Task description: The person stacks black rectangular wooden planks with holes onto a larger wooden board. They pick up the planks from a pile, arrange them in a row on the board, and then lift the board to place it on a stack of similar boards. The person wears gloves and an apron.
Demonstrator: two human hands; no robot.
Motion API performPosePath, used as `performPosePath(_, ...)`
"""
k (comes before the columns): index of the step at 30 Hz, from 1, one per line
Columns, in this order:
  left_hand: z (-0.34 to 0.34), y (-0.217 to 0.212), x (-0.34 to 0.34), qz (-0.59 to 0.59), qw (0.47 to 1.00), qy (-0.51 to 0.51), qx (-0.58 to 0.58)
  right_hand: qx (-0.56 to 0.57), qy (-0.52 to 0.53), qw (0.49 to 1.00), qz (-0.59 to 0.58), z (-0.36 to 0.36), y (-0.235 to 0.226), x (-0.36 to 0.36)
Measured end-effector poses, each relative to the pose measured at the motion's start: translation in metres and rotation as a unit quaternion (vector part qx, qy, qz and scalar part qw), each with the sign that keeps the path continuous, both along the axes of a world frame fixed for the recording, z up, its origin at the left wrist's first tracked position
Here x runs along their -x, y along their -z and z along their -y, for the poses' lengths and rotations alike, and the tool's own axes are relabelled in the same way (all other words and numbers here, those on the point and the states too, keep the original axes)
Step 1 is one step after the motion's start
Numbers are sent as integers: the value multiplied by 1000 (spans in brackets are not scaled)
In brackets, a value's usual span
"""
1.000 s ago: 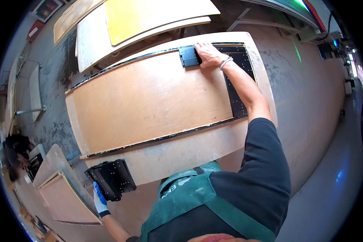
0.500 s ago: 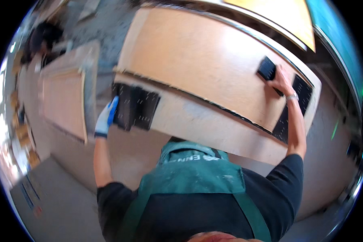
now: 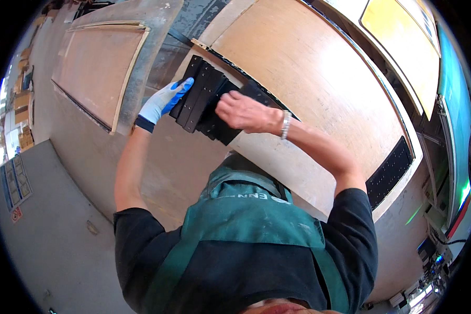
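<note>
My left hand (image 3: 167, 102), in a white and blue glove, grips the left side of a stack of black plates (image 3: 198, 94) with small holes. The plates are fanned out over the near edge of a large pale board. At the stack's right side is my right hand (image 3: 248, 112), bare with a bracelet at the wrist, its fingers curled. A dark, blurred plate (image 3: 256, 93) shows just beyond these fingers and appears to be held in them; the grip itself is hidden. Another perforated black plate (image 3: 390, 172) lies flat at the board's right end.
The large wooden board (image 3: 309, 68) has a dark strip along its near edge. Left of it stands another framed panel (image 3: 97, 70). A yellow panel (image 3: 400, 42) lies beyond, with a teal surface (image 3: 450, 115) at the far right. A grey surface (image 3: 57, 220) is at lower left.
My right hand has moved left from the board's right end to the stack. The black pieces it had there are gone from that spot. My left hand stays on the stack; the view has shifted.
</note>
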State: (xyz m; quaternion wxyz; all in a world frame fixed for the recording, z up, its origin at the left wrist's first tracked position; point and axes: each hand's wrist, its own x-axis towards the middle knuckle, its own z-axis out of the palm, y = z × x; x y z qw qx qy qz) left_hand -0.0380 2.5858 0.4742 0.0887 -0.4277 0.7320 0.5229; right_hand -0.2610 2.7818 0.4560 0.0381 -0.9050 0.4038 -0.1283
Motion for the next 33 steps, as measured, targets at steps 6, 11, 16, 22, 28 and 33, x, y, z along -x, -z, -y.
performPosePath(6,5,-7,-2,31,998,56,25,-4,-55,997,-46,24,19,-29)
performPosePath(11,10,-3,-7,69,997,38,24,116,-56,991,-20,21,17,-26)
performPosePath(16,25,22,-25,-23,991,120,53,87,-39,995,39,17,20,-14)
performPosePath(22,42,49,-30,-84,982,-10,-170,153,121,977,83,-10,24,-15)
performPosePath(28,30,33,-26,-32,997,-13,-71,13,609,788,89,-229,61,40)
performPosePath(33,-1,8,-7,-130,989,-28,-59,-42,835,538,-111,-480,55,94)
